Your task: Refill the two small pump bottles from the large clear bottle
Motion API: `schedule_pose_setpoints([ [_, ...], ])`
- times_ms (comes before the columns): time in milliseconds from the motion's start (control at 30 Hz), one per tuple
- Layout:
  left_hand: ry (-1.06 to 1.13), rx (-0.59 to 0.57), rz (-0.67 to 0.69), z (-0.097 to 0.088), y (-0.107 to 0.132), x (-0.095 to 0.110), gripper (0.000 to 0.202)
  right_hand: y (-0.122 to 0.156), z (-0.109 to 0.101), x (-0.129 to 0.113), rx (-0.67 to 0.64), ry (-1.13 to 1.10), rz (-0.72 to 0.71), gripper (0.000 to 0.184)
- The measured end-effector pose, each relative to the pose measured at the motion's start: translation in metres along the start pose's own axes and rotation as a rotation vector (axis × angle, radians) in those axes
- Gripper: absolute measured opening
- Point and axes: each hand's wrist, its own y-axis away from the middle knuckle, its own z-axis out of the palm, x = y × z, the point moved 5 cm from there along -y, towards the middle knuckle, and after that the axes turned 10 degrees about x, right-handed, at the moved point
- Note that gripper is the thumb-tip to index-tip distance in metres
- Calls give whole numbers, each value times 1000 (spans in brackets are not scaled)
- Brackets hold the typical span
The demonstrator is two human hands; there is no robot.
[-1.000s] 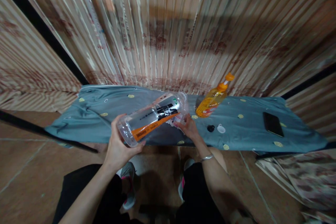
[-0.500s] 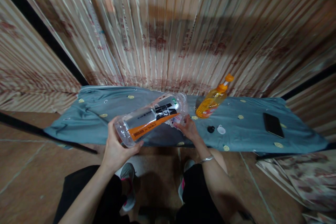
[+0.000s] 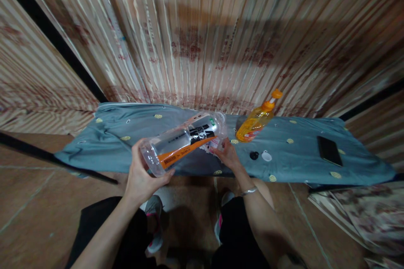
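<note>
left grip (image 3: 141, 180) clamped a clear orange-labelled plastic bottle (image 3: 184, 141), best steadied beside right grip (image 3: 227, 156), clamped on a clear pink-printed container (image 3: 213, 144).

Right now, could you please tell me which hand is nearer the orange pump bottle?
Right: the right hand is left of the pump bottle; the left hand is farther left, holding the clear bottle.

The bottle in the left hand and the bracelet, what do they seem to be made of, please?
Bottle: probably clear, glossy plastic, being see-through with bright highlights at its base.
Bracelet: likely smooth, polished metal, judging by its silvery shine, though silver-coloured plastic is possible.
</note>
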Motion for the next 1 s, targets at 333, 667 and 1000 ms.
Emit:
schedule_pose_setpoints([
  [333,-18,23,-3,0,0,2,88,0,1,2,-13,5,8,45],
  [667,50,85,-19,6,1,11,84,0,4,6,-10,-20,-1,46],
  [1000,15,79,-13,5,-1,12,86,1,1,-3,-5,-26,15,42],
])
